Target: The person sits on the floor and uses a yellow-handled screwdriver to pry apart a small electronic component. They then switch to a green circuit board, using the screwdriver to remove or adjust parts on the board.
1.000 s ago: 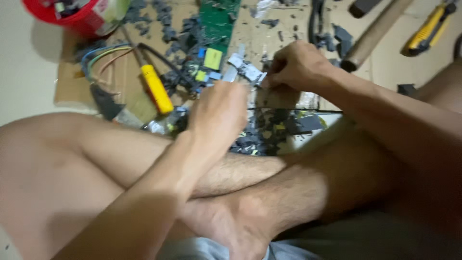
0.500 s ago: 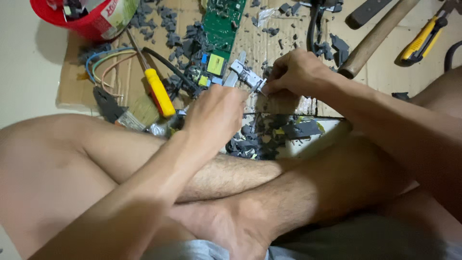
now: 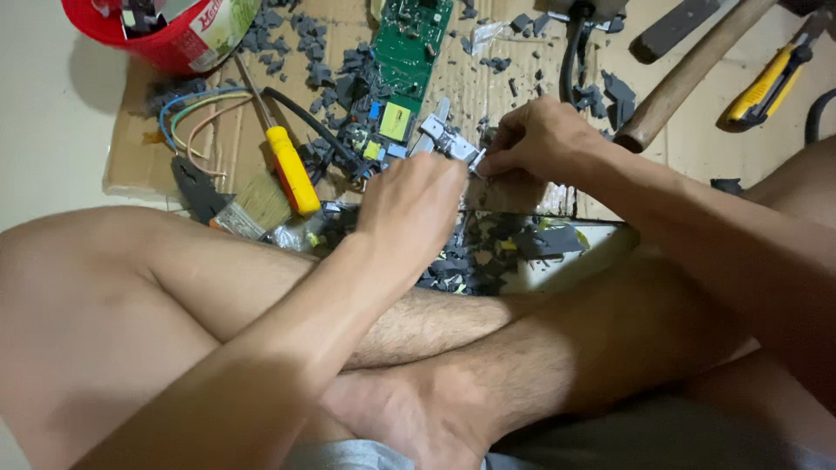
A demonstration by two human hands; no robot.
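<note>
Cardboard sheet (image 3: 522, 78) on pale floor, worksite.
- Left hand (image 3: 416, 202): closed over pliers (image 3: 444, 139), near sheet's front edge.
- Right hand (image 3: 538, 139): pinching small part (image 3: 479, 161) at plier tip.
- Advice: grip close, twist gently.
- Count: one green circuit board (image 3: 409, 43), one yellow screwdriver (image 3: 292, 170), one brush (image 3: 257, 207), one red tub (image 3: 174, 35).

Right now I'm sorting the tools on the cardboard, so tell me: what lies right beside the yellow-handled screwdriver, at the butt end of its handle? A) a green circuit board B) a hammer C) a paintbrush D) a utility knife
C: the paintbrush lies with its bristles against the butt end of the yellow-handled screwdriver on the cardboard.
</note>
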